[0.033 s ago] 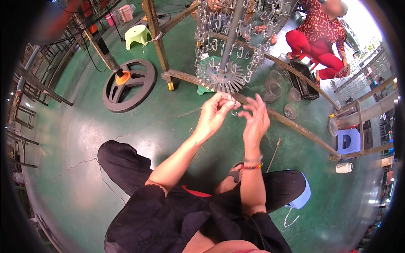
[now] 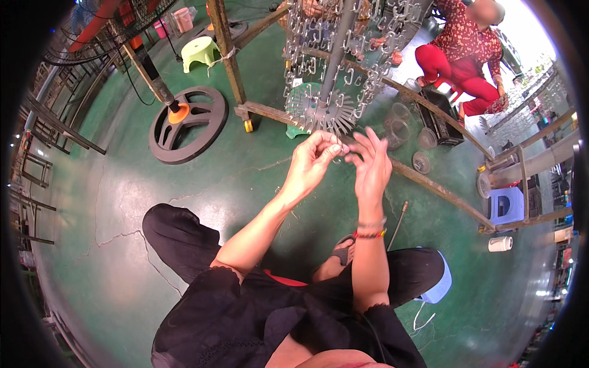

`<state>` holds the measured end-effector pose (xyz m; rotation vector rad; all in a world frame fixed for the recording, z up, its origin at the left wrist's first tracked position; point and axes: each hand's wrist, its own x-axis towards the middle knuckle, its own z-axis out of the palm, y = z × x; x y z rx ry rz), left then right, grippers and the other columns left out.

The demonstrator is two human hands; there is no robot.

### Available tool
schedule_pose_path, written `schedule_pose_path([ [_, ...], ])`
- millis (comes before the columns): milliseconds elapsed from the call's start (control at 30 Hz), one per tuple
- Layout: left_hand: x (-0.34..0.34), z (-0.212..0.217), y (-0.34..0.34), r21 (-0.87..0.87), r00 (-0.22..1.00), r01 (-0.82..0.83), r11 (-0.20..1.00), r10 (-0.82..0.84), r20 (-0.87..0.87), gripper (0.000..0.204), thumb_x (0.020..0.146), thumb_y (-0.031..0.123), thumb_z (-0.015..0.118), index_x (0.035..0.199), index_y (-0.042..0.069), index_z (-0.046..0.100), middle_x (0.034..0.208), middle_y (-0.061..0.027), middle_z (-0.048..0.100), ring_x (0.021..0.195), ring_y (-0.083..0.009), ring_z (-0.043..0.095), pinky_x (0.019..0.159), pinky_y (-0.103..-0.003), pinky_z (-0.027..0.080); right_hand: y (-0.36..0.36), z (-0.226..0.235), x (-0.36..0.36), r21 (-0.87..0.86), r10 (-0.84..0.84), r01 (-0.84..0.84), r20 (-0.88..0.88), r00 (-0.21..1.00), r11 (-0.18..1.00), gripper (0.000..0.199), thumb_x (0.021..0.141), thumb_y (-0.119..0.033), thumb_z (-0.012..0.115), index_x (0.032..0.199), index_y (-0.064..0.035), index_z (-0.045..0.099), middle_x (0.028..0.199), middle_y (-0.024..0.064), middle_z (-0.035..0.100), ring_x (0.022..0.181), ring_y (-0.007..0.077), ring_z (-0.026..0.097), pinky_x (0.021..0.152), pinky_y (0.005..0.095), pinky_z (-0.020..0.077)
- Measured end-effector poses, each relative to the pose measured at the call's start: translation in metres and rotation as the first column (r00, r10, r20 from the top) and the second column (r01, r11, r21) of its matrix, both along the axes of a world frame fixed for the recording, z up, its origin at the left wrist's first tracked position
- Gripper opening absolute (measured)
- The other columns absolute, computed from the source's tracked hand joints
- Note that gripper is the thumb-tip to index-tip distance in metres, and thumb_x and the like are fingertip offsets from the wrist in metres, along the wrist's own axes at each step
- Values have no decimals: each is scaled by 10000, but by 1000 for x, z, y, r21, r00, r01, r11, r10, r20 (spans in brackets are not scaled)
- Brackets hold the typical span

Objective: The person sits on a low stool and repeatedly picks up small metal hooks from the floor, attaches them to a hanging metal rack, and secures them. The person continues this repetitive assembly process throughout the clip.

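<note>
My left hand [image 2: 313, 161] is closed in a pinch between thumb and forefinger. From the pinch a small curved metal hook [image 2: 337, 161] pokes out below; most of it is covered by the fingers. Close at its right is my right hand [image 2: 372, 167], its fingers stretched and apart, slightly blurred, the fingertips almost meeting the left thumb. Just beyond both hands stands a hanging rack with a grey pole [image 2: 337, 58], a slotted metal disc [image 2: 326, 116] at its bottom and many C-shaped metal hooks [image 2: 350, 76] dangling around it.
A wooden frame bar [image 2: 438, 193] runs across in front of me. Behind it are clear round tubs [image 2: 399, 130] and a black crate [image 2: 437, 116]. A seated person [image 2: 469, 61] in red is at far right. To the left are a fan base [image 2: 189, 126] and a green stool [image 2: 200, 53].
My right hand has shifted a little, its fingertips coming nearer the left thumb. The left hand keeps its pinch on the hook, with less of the hook showing.
</note>
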<state>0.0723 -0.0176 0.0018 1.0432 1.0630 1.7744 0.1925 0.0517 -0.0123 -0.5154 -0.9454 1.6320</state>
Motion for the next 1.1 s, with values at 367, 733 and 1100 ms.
schedule_pose_path([
  [367,-22,35,-8,52,990,-62,997,68,-124,90,907,58,552,968,-2,524,925,-84,642,909,-139,600,866,-290,469,71,20,-38,-245,306,-347,-191,933,905,349,932,-237,537,1137,45,521,954,161,624,693,166,552,538,225,428],
  [733,-23,35,-2,25,984,-77,997,80,-158,92,907,58,553,973,1,525,945,-85,643,918,-132,605,865,-278,474,69,33,-35,-79,260,-257,39,965,963,330,906,-182,579,1172,8,531,738,73,601,450,70,491,334,155,263],
  [1100,-36,16,-19,-76,978,-121,990,106,-179,88,903,53,558,971,4,531,926,-69,636,941,-139,613,872,-273,472,70,33,-46,114,-5,-22,228,974,993,156,823,-81,678,949,3,643,717,47,628,487,46,500,375,151,280],
])
